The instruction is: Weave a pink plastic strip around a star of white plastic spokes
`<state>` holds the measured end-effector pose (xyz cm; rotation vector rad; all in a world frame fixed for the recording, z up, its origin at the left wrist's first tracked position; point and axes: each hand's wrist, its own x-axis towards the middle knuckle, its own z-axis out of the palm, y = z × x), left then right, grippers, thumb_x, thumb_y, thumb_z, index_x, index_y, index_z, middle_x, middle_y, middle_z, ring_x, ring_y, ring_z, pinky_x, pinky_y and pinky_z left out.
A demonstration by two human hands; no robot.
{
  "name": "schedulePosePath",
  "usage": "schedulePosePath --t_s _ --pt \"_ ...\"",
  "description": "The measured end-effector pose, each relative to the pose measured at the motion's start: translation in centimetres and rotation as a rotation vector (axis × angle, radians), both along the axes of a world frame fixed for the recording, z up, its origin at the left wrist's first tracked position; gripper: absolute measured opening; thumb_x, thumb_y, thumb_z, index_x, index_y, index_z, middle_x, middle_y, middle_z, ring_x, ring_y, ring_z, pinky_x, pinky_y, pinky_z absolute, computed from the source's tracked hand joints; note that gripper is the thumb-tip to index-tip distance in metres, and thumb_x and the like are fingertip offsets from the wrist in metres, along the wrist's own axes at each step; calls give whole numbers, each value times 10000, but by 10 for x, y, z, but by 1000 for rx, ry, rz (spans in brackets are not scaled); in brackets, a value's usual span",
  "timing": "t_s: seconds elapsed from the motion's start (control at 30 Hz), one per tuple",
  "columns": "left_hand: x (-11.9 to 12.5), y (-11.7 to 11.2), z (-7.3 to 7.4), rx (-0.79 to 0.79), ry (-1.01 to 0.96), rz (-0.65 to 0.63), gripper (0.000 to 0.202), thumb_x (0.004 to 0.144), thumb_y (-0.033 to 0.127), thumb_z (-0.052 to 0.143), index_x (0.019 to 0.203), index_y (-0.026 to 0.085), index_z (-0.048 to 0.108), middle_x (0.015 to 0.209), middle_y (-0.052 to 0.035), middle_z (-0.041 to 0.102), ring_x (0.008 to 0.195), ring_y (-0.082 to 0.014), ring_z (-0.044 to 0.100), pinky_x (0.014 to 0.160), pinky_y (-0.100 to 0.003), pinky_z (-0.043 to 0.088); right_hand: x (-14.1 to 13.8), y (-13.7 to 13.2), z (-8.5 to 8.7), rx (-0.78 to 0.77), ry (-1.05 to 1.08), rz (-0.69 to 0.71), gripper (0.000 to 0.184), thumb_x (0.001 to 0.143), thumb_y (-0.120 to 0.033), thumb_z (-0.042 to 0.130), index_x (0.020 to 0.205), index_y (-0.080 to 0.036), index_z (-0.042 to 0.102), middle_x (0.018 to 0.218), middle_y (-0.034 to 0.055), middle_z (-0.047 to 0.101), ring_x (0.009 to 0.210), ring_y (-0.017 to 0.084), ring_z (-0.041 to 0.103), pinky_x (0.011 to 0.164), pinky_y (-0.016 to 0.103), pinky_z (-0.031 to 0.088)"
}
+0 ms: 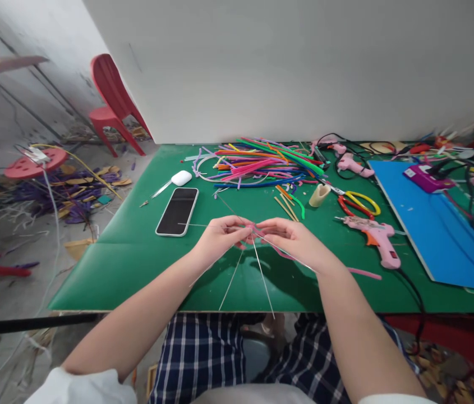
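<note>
Both hands meet above the near middle of the green table. My left hand [228, 233] pinches the hub of several thin pale wires [264, 275], which fan out in different directions. My right hand [287, 235] is closed at the same hub, fingers on a pink pipe cleaner [365, 273] whose tail runs under the right wrist and out to the right. Some pink shows between the fingertips at the crossing; the exact join is partly hidden by the fingers. A phone [178, 211] lies left of my left hand.
Colourful pipe cleaners [257, 163] are heaped at the back of the green table [127, 264]. A pink glue gun [373, 235], scissors [358, 203], a beige tube [320, 195] and a blue board [434, 224] are on the right. A white earphone case [181, 178] lies behind the phone.
</note>
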<state>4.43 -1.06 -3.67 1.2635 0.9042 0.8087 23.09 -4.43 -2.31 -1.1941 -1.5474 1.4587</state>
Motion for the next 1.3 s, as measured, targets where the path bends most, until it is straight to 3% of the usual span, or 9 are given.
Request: schedulePosePath --t_s 0.13,0.3,0.43,0.5,0.63,0.73,1.0,1.17,1.3 --pt "3 4 -3 -31 -12 -4 252 684 323 687 840 142 607 649 -15 674 633 -141 649 547 -213 508 -2 5 -5 -6 -122 -96 247 781 -271 564 1010 -193 611 813 29 666 695 124 595 614 247 458" --pt "7 9 -4 -28 60 -41 240 693 339 675 813 138 619 654 -26 678 646 -136 650 582 -217 519 1 9 -13 83 -243 -135 194 769 -294 570 888 -174 666 849 35 673 731 133 579 597 233 437" --pt "9 12 -12 -30 80 -20 249 676 348 684 785 132 625 640 -26 675 617 -130 643 584 -225 525 9 9 -16 127 -406 -105 213 773 -310 560 918 -200 672 846 18 675 619 117 546 545 238 418" --pt "9 13 -17 -49 78 -10 260 664 356 691 772 130 624 631 -26 672 601 -127 639 590 -236 530 15 9 -15 158 -509 -62 206 779 -304 551 917 -218 679 845 10 680 614 122 549 564 248 420" --pt "8 13 -23 -62 83 -13 266 651 363 698 752 130 622 621 -29 668 583 -128 633 581 -252 535 25 9 -7 236 -642 -22 168 786 -278 545 846 -233 695 875 7 690 797 168 598 722 272 428" --pt "8 12 -24 -57 98 -12 227 666 333 686 738 129 619 600 -23 658 561 -115 622 562 -236 527 29 7 1 231 -693 -10 172 796 -279 529 834 -239 691 888 0 691 822 170 604 719 263 424" --pt "10 11 -27 -73 120 -27 144 702 258 653 714 126 600 589 -14 646 542 -95 612 542 -202 515 28 -4 24 128 -707 29 244 818 -360 488 815 -223 690 701 -4 670 637 155 584 570 249 409" --pt "10 12 -26 -94 98 -44 172 694 282 666 728 126 604 595 -18 649 544 -96 611 542 -202 510 33 0 17 176 -653 -15 193 801 -313 518 869 -256 690 943 1 686 886 198 603 781 298 436" --pt "8 12 -25 -90 74 -41 205 686 313 674 748 129 610 605 -15 648 557 -101 614 556 -211 514 36 8 4 71 -568 21 210 789 -324 528 910 -238 677 979 17 678 901 201 606 800 318 443"
